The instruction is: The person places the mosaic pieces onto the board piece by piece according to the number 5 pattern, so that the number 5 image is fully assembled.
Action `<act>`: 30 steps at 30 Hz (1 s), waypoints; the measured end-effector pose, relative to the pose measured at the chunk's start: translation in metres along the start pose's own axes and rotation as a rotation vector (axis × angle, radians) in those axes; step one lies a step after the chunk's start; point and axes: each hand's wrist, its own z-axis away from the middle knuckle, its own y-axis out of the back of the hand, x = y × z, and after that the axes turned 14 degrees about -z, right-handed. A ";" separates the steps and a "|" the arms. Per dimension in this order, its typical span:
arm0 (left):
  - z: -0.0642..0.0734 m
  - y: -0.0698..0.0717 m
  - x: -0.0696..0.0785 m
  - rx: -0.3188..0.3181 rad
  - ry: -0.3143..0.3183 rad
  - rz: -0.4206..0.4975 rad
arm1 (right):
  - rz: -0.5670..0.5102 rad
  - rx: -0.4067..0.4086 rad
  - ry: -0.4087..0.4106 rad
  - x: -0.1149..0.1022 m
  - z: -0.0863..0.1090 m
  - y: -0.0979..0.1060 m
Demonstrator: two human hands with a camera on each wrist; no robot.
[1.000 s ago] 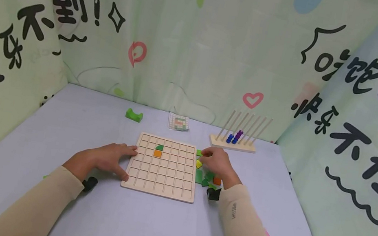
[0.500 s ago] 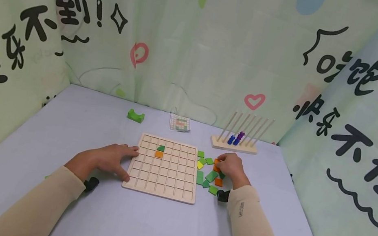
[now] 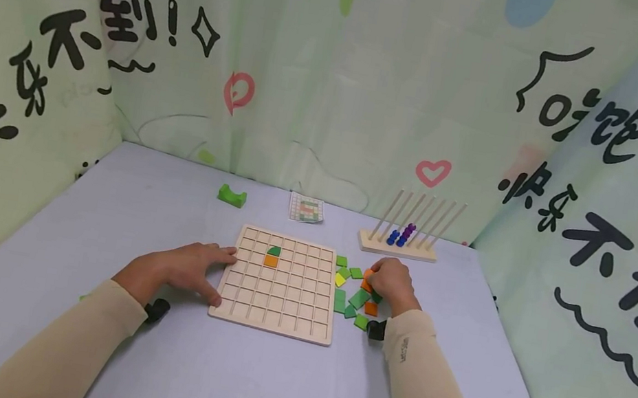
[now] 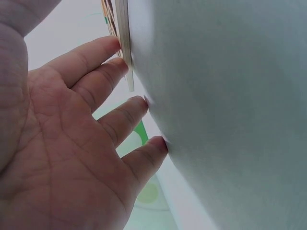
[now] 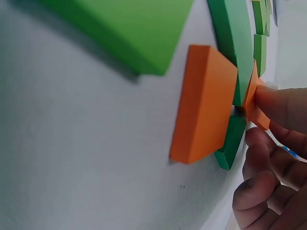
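A wooden grid board (image 3: 280, 301) lies on the table, with a green rounded piece (image 3: 274, 250) and an orange square (image 3: 271, 261) set in its upper left cells. My left hand (image 3: 186, 267) touches the board's left edge, fingers extended and thumb apart near the lower corner. Right of the board, my right hand (image 3: 393, 282) pinches an orange block (image 5: 251, 96) between thumb and fingers; it looks tilted among the loose pieces. Close by lie a green block (image 5: 232, 43), another orange block (image 5: 205, 108) and a dark green block (image 5: 231, 141).
Several loose green blocks and a yellow block (image 3: 340, 280) lie along the board's right side. Behind stand a peg rack (image 3: 397, 248) with blue and purple beads, a printed grid card (image 3: 307, 209) and a green curved block (image 3: 232, 196). Curtains (image 3: 287, 83) surround the table.
My right hand has moved right, from the green and yellow blocks beside the board to the orange block, uncovering loose pieces. The left hand stays at the board's edge.
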 end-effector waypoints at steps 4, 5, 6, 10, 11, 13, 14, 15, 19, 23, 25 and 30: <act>0.000 0.000 0.001 0.002 -0.005 -0.011 | -0.004 0.009 0.001 0.001 -0.002 0.000; 0.001 0.001 0.002 0.001 -0.006 -0.013 | -0.003 0.011 0.003 0.001 -0.002 0.000; 0.001 0.001 0.002 0.000 -0.006 -0.013 | -0.008 0.012 0.001 0.001 -0.002 0.000; 0.002 0.001 0.002 -0.004 -0.008 -0.018 | -0.012 0.019 0.005 0.002 -0.002 -0.001; 0.002 0.001 0.002 -0.007 -0.003 -0.013 | -0.013 0.024 0.011 0.002 -0.001 -0.002; 0.001 0.001 0.002 -0.010 0.000 -0.014 | -0.016 0.031 0.024 0.001 0.000 -0.002; 0.001 0.001 0.002 -0.010 0.001 -0.013 | -0.019 0.033 0.032 0.001 0.001 -0.002; 0.001 0.001 0.002 -0.010 0.004 -0.008 | -0.023 0.038 0.040 0.000 0.002 -0.002; 0.002 0.002 0.003 -0.005 0.001 -0.014 | -0.058 0.044 0.073 -0.004 0.004 -0.003; 0.001 0.002 0.003 -0.010 0.004 -0.010 | -0.115 0.038 0.111 -0.011 0.006 -0.008; 0.001 0.002 0.003 -0.013 0.005 -0.010 | -0.153 0.029 0.127 -0.014 0.007 -0.012; 0.001 0.002 0.003 -0.014 0.005 -0.013 | -0.227 -0.013 0.169 -0.026 0.010 -0.021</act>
